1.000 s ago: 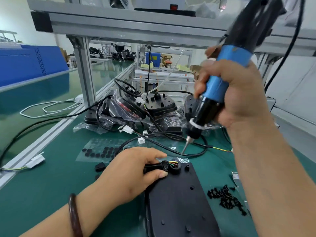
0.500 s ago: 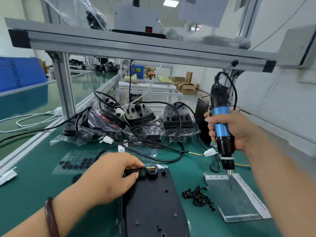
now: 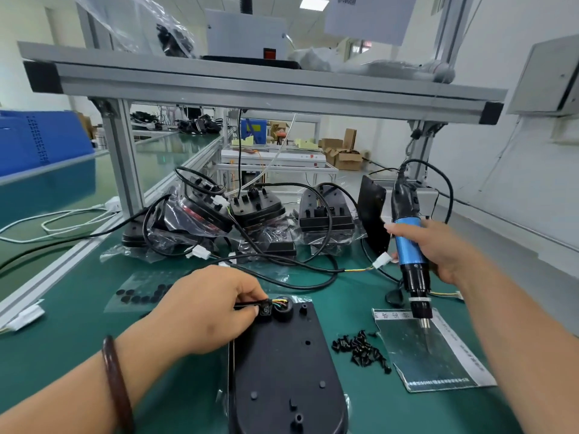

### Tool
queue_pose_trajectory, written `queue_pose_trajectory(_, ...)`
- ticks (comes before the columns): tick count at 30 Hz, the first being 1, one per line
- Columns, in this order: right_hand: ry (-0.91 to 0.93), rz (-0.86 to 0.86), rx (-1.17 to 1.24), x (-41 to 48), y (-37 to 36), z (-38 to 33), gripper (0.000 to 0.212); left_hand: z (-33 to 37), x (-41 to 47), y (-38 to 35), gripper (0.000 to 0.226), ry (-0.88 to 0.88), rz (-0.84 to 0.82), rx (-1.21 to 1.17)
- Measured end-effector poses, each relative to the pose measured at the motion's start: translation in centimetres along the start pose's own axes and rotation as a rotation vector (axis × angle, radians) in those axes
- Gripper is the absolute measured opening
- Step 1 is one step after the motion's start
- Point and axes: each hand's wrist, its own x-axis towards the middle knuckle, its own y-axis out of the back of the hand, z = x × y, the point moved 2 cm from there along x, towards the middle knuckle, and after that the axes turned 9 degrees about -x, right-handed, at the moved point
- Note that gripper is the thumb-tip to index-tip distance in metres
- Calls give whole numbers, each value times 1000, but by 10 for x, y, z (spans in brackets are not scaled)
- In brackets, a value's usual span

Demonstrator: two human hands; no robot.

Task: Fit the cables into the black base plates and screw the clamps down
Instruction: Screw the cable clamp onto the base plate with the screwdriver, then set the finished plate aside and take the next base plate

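Note:
A black base plate [image 3: 282,364] lies flat on the green bench in front of me. My left hand [image 3: 206,311] pinches a black cable [image 3: 247,306] with its small clamp [image 3: 265,309] at the plate's top left corner, where coloured wires run into a round boss. My right hand [image 3: 438,249] grips a blue and black electric screwdriver [image 3: 410,258], held upright to the right of the plate. Its bit points down onto a silvery plastic bag [image 3: 429,355]. A pile of small black screws [image 3: 360,347] lies between the plate and the bag.
Bagged black units with cables [image 3: 250,214] crowd the back of the bench. A bag of black round pads [image 3: 141,292] lies at left. An aluminium frame post [image 3: 122,158] and an overhead shelf [image 3: 250,86] stand behind. White connectors [image 3: 382,261] lie loose among the cables.
My right hand has carried the screwdriver from above the plate's cable corner out to the right and down, so its bit now stands over the silvery bag. My left hand keeps holding the cable.

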Motion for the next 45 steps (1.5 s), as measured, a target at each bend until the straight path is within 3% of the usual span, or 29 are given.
queue_pose_trajectory(5, 17, 237, -488, -4, 8, -4, 76, 5, 2, 1, 19, 5, -15, 63)
queue_pose_trajectory(7, 4, 280, -605, -8, 10, -7, 81, 6, 2, 0, 20, 7, -5, 83)
queue_pose_trajectory(10, 38, 351, -578, -7, 11, -3, 90, 6, 0, -1, 26, 10, 1, 99)
queue_pose_trajectory(14, 73, 444, -483, -4, 13, 3, 99, 1, 1, 0, 39, 25, -110, -8)
queue_pose_trajectory(18, 99, 465, -494, -1, 15, 5, 88, 1, 8, -4, 18, 25, -103, -111)
queue_pose_trajectory(24, 170, 501, -600, -4, 12, 4, 53, -7, 13, -7, 15, 94, -105, -187)
queue_pose_trajectory(29, 223, 661, -727, -10, 9, -9, 44, -6, 6, -11, 13, 95, -73, -201)
queue_pose_trajectory(32, 307, 719, -787, -19, 0, -21, 50, -5, 2, -12, 16, 90, -37, -183)
queue_pose_trajectory(34, 431, 666, -788, -27, -11, -29, 37, -4, -1, -13, 20, 90, -24, -177)
queue_pose_trajectory(37, 498, 356, -727, -40, -36, -34, 12, -4, -3, -15, 22, 96, -3, -154)
queue_pose_trajectory(42, 432, -40, -872, -50, -79, -29, 17, -1, -4, -13, 19, 79, -44, -197)
queue_pose_trajectory(45, 357, -201, -882, -51, -104, -25, 13, -13, 6, 3, 26, 111, 46, -193)
